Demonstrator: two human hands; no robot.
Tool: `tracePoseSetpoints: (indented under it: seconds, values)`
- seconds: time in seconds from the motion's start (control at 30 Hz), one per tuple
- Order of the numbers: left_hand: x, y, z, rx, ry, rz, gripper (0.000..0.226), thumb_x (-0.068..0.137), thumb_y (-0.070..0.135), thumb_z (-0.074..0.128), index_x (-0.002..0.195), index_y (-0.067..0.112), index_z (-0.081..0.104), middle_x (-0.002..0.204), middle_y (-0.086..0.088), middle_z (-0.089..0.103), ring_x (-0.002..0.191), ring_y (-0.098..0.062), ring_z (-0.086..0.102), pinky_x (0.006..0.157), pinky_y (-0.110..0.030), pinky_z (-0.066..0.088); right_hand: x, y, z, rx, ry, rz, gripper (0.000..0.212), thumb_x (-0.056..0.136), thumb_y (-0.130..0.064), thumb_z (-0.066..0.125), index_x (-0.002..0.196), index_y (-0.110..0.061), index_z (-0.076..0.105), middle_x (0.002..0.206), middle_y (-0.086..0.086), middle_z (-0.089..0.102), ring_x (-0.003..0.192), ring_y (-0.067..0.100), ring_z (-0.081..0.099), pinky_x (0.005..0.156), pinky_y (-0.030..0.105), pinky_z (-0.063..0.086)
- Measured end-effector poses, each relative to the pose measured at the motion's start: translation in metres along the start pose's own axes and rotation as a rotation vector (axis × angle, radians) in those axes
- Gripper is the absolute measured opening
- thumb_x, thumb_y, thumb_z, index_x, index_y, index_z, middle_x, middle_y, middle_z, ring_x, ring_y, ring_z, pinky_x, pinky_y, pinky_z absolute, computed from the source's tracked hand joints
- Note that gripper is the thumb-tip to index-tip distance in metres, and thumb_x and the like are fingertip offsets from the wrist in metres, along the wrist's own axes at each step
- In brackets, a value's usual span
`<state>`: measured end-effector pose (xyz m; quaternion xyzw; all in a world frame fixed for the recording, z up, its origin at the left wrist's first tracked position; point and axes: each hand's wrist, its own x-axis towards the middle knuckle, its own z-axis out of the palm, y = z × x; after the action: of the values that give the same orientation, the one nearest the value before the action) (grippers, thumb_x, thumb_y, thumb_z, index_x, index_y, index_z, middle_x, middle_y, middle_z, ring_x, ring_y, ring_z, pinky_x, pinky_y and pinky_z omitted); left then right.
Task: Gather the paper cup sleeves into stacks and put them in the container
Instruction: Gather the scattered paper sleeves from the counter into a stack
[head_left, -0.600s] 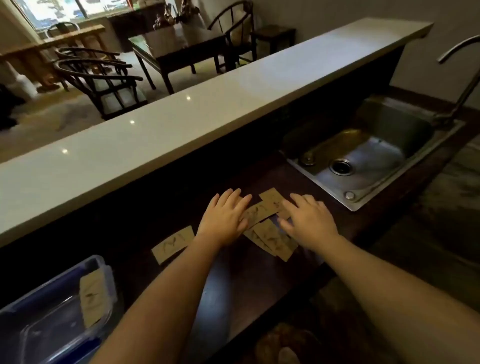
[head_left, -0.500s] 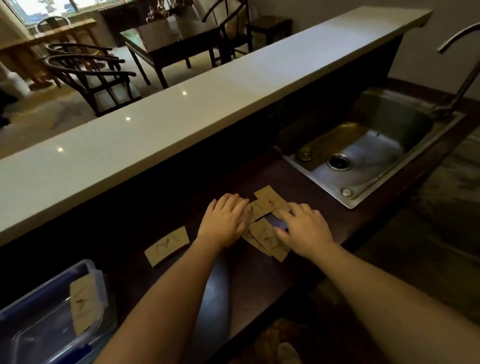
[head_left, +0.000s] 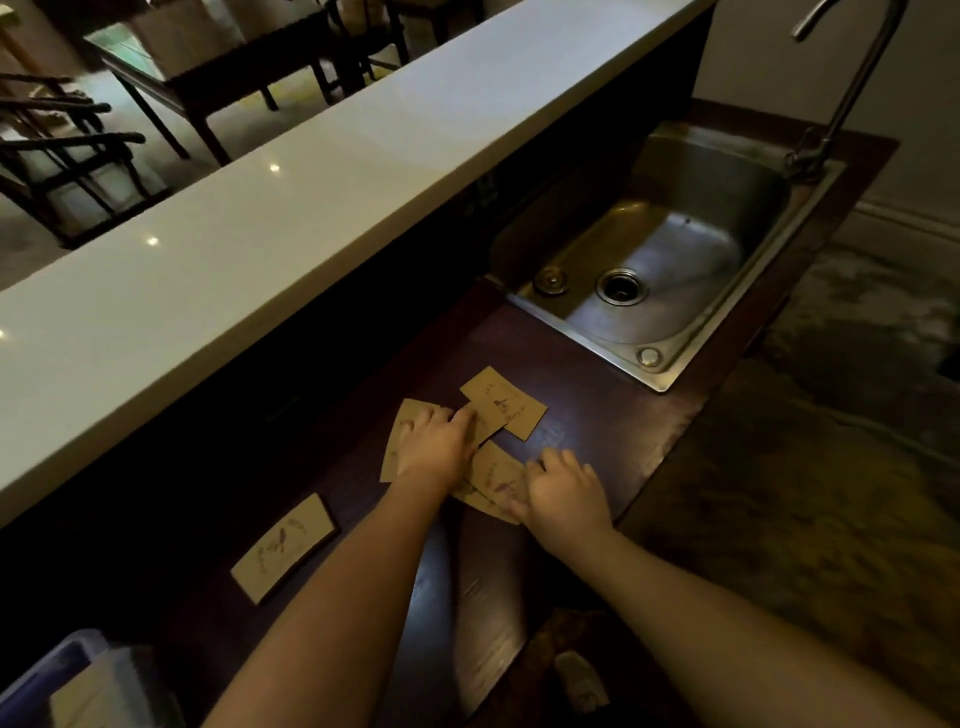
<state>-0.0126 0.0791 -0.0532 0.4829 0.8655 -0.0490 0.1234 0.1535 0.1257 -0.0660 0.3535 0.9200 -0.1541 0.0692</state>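
The sleeves (head_left: 503, 403) are seen as matt brown kraft paper, faintly printed. The worktop (head_left: 587, 410) is dark wood — a low sheen and visible grain are shown. The sink (head_left: 670, 270) is brushed stainless steel — reflective. The upper counter (head_left: 291, 208) is finished smooth, pale and glossy. The container (head_left: 57, 670) is translucent plastic.

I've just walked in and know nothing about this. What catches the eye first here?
Two bare hands, the left hand and right hand, press on a scatter of brown paper cup sleeves on the dark counter in the middle. One lone sleeve lies apart to their left. A shiny steel sink sits at the right, and a long pale bar top runs across above.
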Motion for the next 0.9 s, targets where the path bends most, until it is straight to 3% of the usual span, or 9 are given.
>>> tracePoseSetpoints:
  seconds: [0.13,0.2,0.33,0.4,0.47,0.6,0.73,0.8,0.9]
  values:
    - [0.006,0.001,0.000,-0.093,0.046,-0.056,0.068,0.087,0.039,0.057,0.145,0.019,0.029,0.135,-0.013,0.046,0.121,-0.032,0.042,0.099,-0.041,0.037,0.002,-0.005,0.004,0.114,0.028,0.095,0.050,0.087,-0.050,0.058,0.117,-0.010,0.056,0.123,0.010,0.055,0.116,0.029,0.046,0.093,0.040,0.039]
    - [0.010,0.001,-0.003,-0.242,0.053,-0.100,0.070,0.083,0.032,0.064,0.143,0.016,0.032,0.132,-0.014,0.042,0.115,-0.030,0.046,0.088,-0.033,0.040,0.004,-0.006,0.004,0.172,0.035,0.146,0.048,0.085,-0.049,0.062,0.113,-0.011,0.056,0.120,0.009,0.056,0.114,0.029,0.047,0.091,0.039,0.041]
    - [0.003,-0.009,-0.012,-0.664,0.061,-0.173,0.037,0.088,0.015,0.058,0.125,0.016,0.053,0.110,-0.008,0.060,0.092,-0.021,0.057,0.080,-0.031,0.048,0.007,-0.005,-0.005,0.323,0.033,0.251,0.025,0.087,-0.038,0.064,0.098,-0.015,0.062,0.104,0.006,0.064,0.100,0.027,0.058,0.081,0.038,0.049]
    - [-0.014,-0.019,-0.016,-1.023,0.080,-0.295,0.021,0.091,0.011,0.055,0.110,0.019,0.058,0.105,-0.009,0.065,0.090,-0.022,0.062,0.083,-0.040,0.054,0.008,-0.001,-0.010,0.695,0.007,0.307,0.010,0.088,-0.026,0.067,0.081,-0.018,0.064,0.083,0.003,0.066,0.083,0.023,0.063,0.075,0.038,0.053]
    - [-0.039,-0.030,-0.016,-1.351,0.111,-0.455,0.017,0.093,0.009,0.050,0.106,0.015,0.059,0.105,-0.012,0.067,0.090,-0.025,0.064,0.081,-0.042,0.054,0.005,0.000,-0.016,1.070,-0.034,0.316,0.012,0.085,-0.017,0.071,0.074,-0.018,0.067,0.072,-0.001,0.069,0.075,0.019,0.065,0.066,0.033,0.052]
    - [-0.091,-0.036,-0.004,-1.803,0.062,-0.698,0.021,0.094,0.008,0.043,0.102,0.009,0.062,0.099,-0.017,0.069,0.089,-0.032,0.065,0.088,-0.051,0.051,-0.009,-0.012,-0.022,1.428,-0.155,0.269,0.007,0.083,-0.014,0.074,0.087,-0.009,0.073,0.076,0.001,0.078,0.070,0.013,0.073,0.059,0.022,0.053]
    - [-0.123,-0.025,0.005,-2.037,0.054,-0.788,0.031,0.096,0.019,0.044,0.110,0.002,0.065,0.108,-0.023,0.070,0.092,-0.034,0.068,0.085,-0.047,0.053,-0.018,-0.043,-0.011,1.405,-0.233,0.185,0.006,0.080,-0.014,0.077,0.079,-0.013,0.071,0.070,-0.001,0.077,0.064,0.009,0.072,0.056,0.020,0.052]
    - [-0.135,-0.021,0.008,-2.071,0.042,-0.753,0.033,0.097,0.025,0.045,0.110,0.006,0.067,0.107,-0.020,0.073,0.097,-0.033,0.070,0.083,-0.044,0.056,-0.021,-0.060,-0.005,1.258,-0.215,0.126,0.012,0.078,-0.019,0.079,0.076,-0.016,0.067,0.064,-0.004,0.074,0.061,0.007,0.070,0.057,0.024,0.053]
    - [-0.151,-0.018,0.011,-2.002,0.074,-0.730,0.023,0.096,0.015,0.047,0.107,0.008,0.066,0.100,-0.016,0.076,0.090,-0.029,0.072,0.073,-0.041,0.059,-0.024,-0.080,0.000,0.968,-0.179,-0.009,0.021,0.075,-0.036,0.078,0.072,-0.020,0.064,0.065,0.001,0.071,0.063,0.014,0.067,0.060,0.034,0.052]
